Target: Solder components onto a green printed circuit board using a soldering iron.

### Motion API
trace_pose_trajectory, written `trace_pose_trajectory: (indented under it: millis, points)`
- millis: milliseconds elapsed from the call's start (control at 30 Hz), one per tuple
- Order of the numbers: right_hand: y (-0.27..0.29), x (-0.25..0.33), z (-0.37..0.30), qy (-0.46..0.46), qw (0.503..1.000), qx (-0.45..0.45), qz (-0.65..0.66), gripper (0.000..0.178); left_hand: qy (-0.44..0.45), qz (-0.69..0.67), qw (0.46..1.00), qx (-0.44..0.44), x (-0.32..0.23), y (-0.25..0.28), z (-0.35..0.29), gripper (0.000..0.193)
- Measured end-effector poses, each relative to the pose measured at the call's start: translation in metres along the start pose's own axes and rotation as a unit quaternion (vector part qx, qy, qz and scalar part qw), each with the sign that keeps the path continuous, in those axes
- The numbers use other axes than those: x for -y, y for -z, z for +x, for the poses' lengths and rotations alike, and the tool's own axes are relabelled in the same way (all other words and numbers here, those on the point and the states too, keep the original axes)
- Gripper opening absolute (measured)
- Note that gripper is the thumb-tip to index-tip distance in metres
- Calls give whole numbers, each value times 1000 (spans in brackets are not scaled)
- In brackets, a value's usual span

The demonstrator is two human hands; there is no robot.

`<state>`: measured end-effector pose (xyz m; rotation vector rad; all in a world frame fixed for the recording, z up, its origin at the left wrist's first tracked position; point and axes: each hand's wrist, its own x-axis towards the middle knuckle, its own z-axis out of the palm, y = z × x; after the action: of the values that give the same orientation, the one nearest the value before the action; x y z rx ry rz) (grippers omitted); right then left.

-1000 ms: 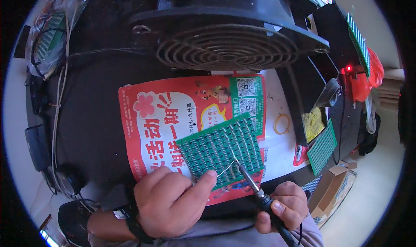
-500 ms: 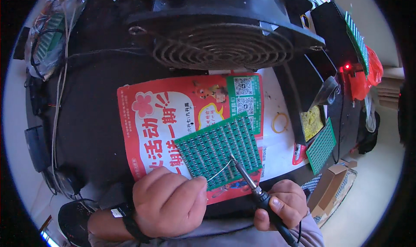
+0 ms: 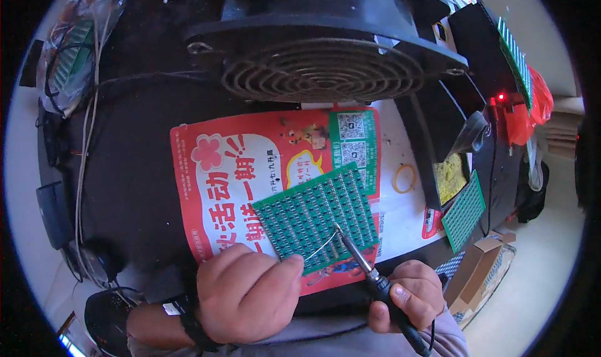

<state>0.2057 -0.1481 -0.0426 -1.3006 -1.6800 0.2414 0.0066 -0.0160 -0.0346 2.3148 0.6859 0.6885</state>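
Note:
A green circuit board (image 3: 313,210) with rows of tiny parts lies tilted on a red and white printed sheet (image 3: 206,163). My right hand (image 3: 410,294) is closed round the dark handle of a soldering iron (image 3: 360,260), whose tip touches or nearly touches the board right of its middle. My left hand (image 3: 250,291) pinches a thin silvery solder wire (image 3: 320,247) at the board's near edge. The wire's far end meets the iron's tip. Most of the left fingers are hidden behind the back of that hand.
Beyond the sheet stands a black fan (image 3: 325,69) with a wire guard. To the right are a holder with a yellow sponge (image 3: 451,178), another green board (image 3: 464,212) and an open cardboard box (image 3: 482,272). Cables (image 3: 84,156) run down the left side.
My left hand has shifted slightly right, toward the iron's tip, with the solder wire. The iron and the board have hardly moved.

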Motion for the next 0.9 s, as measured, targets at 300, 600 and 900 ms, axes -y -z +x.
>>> trace_pose_trajectory:
  millis: [300,600,900]
  points:
    - [-1,-2,-5,21,1000,-9,2,30,8,30,997,66,-1,8,-6,27]
    - [1,-3,-7,18,1000,-12,4,31,39,31,995,84,-5,13,2,22]
    - [5,8,-9,-37,999,9,-5,33,222,-106,969,-4,-8,28,13,9]
